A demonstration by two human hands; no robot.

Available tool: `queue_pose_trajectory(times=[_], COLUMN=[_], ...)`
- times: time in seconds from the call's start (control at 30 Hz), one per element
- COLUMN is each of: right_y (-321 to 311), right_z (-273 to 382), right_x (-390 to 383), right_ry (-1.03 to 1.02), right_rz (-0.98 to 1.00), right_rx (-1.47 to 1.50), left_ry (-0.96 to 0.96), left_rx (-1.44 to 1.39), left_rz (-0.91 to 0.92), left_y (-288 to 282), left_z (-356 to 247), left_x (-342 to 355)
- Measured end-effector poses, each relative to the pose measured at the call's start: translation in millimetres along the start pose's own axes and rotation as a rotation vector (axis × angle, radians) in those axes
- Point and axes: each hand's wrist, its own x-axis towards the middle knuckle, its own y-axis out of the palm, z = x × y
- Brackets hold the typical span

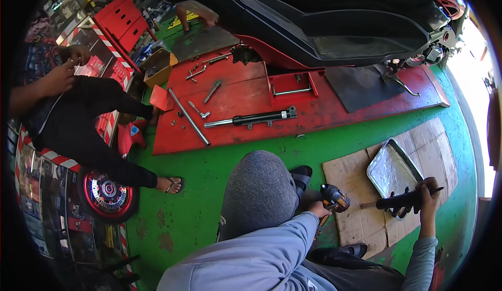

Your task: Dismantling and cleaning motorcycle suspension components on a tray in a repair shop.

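Note:
My left hand (318,210) grips an orange-and-black cordless drill (334,198) at the left edge of the cardboard, in front of my raised knee. Over to the right, my right hand (431,192) is closed around one end of a black fork leg (400,201), with brackets along its side. From its left end sticks a short brownish rod (368,205), pointing toward the drill. The fork leg lies across the near part of a shallow silver metal tray (386,168) and hides some of it. I cannot tell whether it touches the rim.
Cardboard (350,173) lies under the tray on the green floor (219,160). Ahead, a red platform (230,89) carries a motor scooter (334,24), another fork leg (265,116), a metal bar (189,117) and tools. A person (78,118) stands left beside a wheel (108,194).

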Motion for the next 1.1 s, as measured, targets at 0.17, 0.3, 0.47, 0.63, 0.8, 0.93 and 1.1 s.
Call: queue_pose_trajectory(times=[0.17,0.3,0.47,0.63,0.8,0.93,1.1], right_y=[-1.5,-0.3,-11.8,-1.6,-9.0,-11.8,-11.2], right_z=[-3.7,-1.6,-4.3,5.8,9.1,10.7,11.4], right_x=[-0.7,-5.0,-10.3,1.0,-2.7,-10.3,-11.2], right_ry=[0.018,0.022,0.058,0.077,0.047,0.071,0.093], right_rz=[0.006,0.013,-0.019,0.002,0.027,0.042,0.057], right_rx=[0.004,-0.004,-0.055,-0.119,-0.101,-0.083,-0.077], left_ry=[-0.034,-0.07,-0.085,-0.135,-0.223,-0.113,0.195], left_rx=[0.068,0.101,0.154,0.228,0.445,0.61,0.713], left_rz=[-0.033,-0.032,-0.01,-0.057,-0.036,0.112,0.362], left_y=[-14.6,-25.8,-23.5,-51.0,-60.7,-34.9,20.4], left_z=[0.9,5.9,-8.8,-10.7,-98.6,-133.7,-123.4], left_x=[-6.2,-15.6,-14.6,-19.8,-50.7,-55.9,-30.5])
